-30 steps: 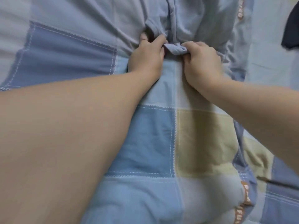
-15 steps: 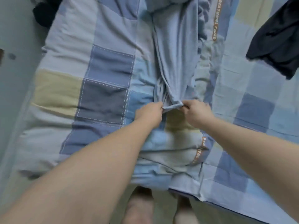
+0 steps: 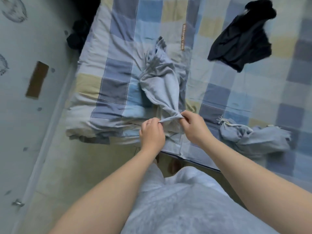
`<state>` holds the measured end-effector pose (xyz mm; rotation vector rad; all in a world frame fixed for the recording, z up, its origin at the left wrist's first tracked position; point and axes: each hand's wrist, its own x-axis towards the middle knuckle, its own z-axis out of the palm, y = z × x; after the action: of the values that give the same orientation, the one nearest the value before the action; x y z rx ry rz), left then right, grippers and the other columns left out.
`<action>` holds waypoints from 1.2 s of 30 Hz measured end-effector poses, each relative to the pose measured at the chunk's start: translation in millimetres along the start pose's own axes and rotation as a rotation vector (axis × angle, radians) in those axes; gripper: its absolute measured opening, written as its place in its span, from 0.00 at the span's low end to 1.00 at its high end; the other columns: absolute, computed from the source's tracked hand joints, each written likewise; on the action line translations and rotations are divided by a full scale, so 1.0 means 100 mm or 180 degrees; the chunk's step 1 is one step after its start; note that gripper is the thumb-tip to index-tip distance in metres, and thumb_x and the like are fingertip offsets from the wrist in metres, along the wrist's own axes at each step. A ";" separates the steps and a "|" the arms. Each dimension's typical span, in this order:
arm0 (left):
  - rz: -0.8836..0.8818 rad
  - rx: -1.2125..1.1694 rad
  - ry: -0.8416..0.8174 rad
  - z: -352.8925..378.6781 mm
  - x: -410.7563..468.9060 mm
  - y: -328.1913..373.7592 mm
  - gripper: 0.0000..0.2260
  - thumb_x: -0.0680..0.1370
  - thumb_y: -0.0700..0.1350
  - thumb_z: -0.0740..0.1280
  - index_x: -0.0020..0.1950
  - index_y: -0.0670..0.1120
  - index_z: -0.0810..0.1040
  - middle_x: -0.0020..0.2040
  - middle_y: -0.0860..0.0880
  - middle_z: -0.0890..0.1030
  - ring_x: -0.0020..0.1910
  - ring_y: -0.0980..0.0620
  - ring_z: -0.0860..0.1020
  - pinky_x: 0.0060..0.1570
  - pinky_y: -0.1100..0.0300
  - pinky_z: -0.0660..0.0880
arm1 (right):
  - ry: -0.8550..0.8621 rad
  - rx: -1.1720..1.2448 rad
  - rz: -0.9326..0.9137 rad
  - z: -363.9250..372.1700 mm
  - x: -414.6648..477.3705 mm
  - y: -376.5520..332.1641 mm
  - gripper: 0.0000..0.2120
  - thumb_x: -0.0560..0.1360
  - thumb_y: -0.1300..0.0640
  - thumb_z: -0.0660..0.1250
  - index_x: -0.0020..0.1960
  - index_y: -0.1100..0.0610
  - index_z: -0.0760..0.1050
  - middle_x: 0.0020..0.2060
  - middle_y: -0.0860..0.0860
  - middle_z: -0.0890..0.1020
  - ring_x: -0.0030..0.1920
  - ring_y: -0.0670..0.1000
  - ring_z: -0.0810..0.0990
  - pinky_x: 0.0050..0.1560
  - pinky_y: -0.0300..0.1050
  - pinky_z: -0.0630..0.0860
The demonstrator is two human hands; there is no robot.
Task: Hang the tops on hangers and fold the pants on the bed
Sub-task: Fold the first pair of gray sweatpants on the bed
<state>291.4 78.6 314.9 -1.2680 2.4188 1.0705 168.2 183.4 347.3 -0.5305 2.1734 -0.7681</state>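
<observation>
The grey garment [image 3: 161, 85] lies on the bed [image 3: 116, 78], near the near edge, where the person stands. One narrow end of it is pulled toward the person, and both hands hold this end. The left hand [image 3: 152, 130] pinches the left part of the hem between thumb and fingers; a ring shows on one finger. The right hand [image 3: 194, 126] pinches the right part of the hem, with its fingers curled round the cloth. A short strip of cloth runs tight between the two hands, which are close together and do not touch.

From the grip the garment goes away from the person toward the middle of the bed. It becomes wider there, and its far end is bunched in folds. I cannot tell if it is pants or a top.

To the right, at the near edge, a crumpled garment [image 3: 253, 141] of the same colour lies with a white cord at its left end. A black garment [image 3: 241, 43] lies toward the far right side, well apart from the hands. Something dark [image 3: 78, 36] sits at the far left edge of the bed, beside the wall [image 3: 25, 115].
</observation>
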 end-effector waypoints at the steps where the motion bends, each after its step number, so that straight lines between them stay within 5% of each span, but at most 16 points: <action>1: -0.0106 -0.0442 0.0136 -0.05 -0.09 0.19 0.10 0.85 0.45 0.53 0.46 0.48 0.70 0.48 0.47 0.77 0.53 0.45 0.74 0.51 0.50 0.67 | 0.0126 0.0068 -0.0098 -0.18 -0.09 -0.04 0.08 0.81 0.57 0.63 0.45 0.59 0.77 0.35 0.51 0.79 0.38 0.52 0.73 0.37 0.46 0.65; 4: -0.0120 -0.1557 0.0585 -0.18 -0.27 0.74 0.14 0.85 0.45 0.53 0.39 0.50 0.63 0.36 0.51 0.71 0.34 0.61 0.71 0.35 0.61 0.66 | 0.0507 0.0173 -0.0438 -0.70 -0.36 -0.16 0.08 0.80 0.56 0.65 0.42 0.52 0.74 0.32 0.43 0.75 0.35 0.42 0.72 0.35 0.35 0.65; 7: 0.0083 -0.1919 0.0787 -0.31 -0.36 1.19 0.15 0.86 0.45 0.54 0.39 0.48 0.63 0.36 0.52 0.69 0.31 0.61 0.68 0.33 0.63 0.63 | 0.0955 0.0322 -0.0679 -1.13 -0.61 -0.27 0.09 0.79 0.60 0.63 0.42 0.50 0.74 0.32 0.42 0.76 0.35 0.40 0.73 0.36 0.31 0.66; 13: 0.1137 -0.2064 0.0467 -0.71 -0.46 1.84 0.16 0.84 0.51 0.61 0.36 0.51 0.66 0.27 0.58 0.66 0.27 0.59 0.62 0.29 0.61 0.61 | 0.1467 0.0807 -0.1011 -1.81 -0.96 -0.27 0.08 0.82 0.62 0.59 0.48 0.58 0.76 0.37 0.51 0.76 0.38 0.50 0.73 0.40 0.46 0.68; 15: 0.1606 -0.1979 0.0144 -0.84 -0.55 2.01 0.17 0.79 0.58 0.67 0.35 0.52 0.68 0.25 0.59 0.66 0.26 0.60 0.62 0.27 0.66 0.61 | 0.1641 0.0979 -0.1067 -2.01 -1.08 -0.21 0.09 0.82 0.63 0.58 0.48 0.57 0.76 0.37 0.54 0.78 0.37 0.52 0.73 0.39 0.48 0.69; 17: 0.2098 -0.1371 0.0022 -0.92 -0.60 2.17 0.18 0.72 0.62 0.72 0.36 0.50 0.71 0.26 0.58 0.69 0.26 0.59 0.65 0.27 0.68 0.62 | 0.1793 0.1097 -0.1166 -2.21 -1.19 -0.16 0.10 0.82 0.64 0.59 0.46 0.55 0.76 0.34 0.46 0.77 0.35 0.46 0.72 0.36 0.41 0.68; 20: 0.2485 -0.0814 0.0118 -0.92 -0.61 2.40 0.17 0.75 0.54 0.74 0.36 0.46 0.72 0.28 0.57 0.68 0.29 0.58 0.65 0.30 0.66 0.63 | 0.1812 0.1186 -0.1253 -2.46 -1.36 -0.08 0.07 0.81 0.58 0.65 0.45 0.52 0.77 0.29 0.43 0.73 0.30 0.43 0.68 0.33 0.34 0.65; 24: 0.2168 -0.1476 0.0211 -0.92 -0.62 2.71 0.16 0.82 0.45 0.64 0.37 0.40 0.69 0.28 0.56 0.66 0.29 0.57 0.63 0.30 0.62 0.62 | 0.1336 0.0999 -0.1045 -2.64 -1.51 0.16 0.07 0.74 0.56 0.75 0.40 0.49 0.78 0.24 0.45 0.70 0.25 0.44 0.64 0.28 0.35 0.61; 29: 0.1897 -0.2297 0.0094 -0.90 -0.74 3.02 0.12 0.80 0.42 0.59 0.37 0.46 0.75 0.34 0.52 0.71 0.34 0.58 0.68 0.35 0.67 0.67 | 0.1542 -0.0110 0.0022 -2.46 -1.43 0.77 0.17 0.75 0.58 0.67 0.29 0.56 0.66 0.26 0.50 0.71 0.32 0.51 0.67 0.33 0.48 0.62; 34: 0.1499 -0.2743 -0.0081 -0.89 -0.76 3.09 0.10 0.78 0.43 0.59 0.41 0.47 0.77 0.40 0.47 0.74 0.40 0.52 0.71 0.40 0.61 0.70 | 0.1254 0.0635 0.0692 -2.24 -1.41 1.18 0.15 0.77 0.58 0.66 0.32 0.56 0.69 0.28 0.51 0.70 0.33 0.51 0.66 0.33 0.46 0.64; 36: 0.1257 -0.2715 -0.0091 -0.87 -0.77 3.09 0.12 0.82 0.42 0.57 0.44 0.48 0.77 0.40 0.48 0.78 0.39 0.49 0.76 0.38 0.60 0.72 | 0.1328 0.1475 0.0652 -2.26 -1.40 1.11 0.14 0.79 0.63 0.63 0.35 0.56 0.71 0.30 0.51 0.73 0.34 0.51 0.72 0.34 0.44 0.73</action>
<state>109.2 180.8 570.0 -0.9170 2.2924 2.3753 68.3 425.9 466.7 0.0995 2.2604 -1.3061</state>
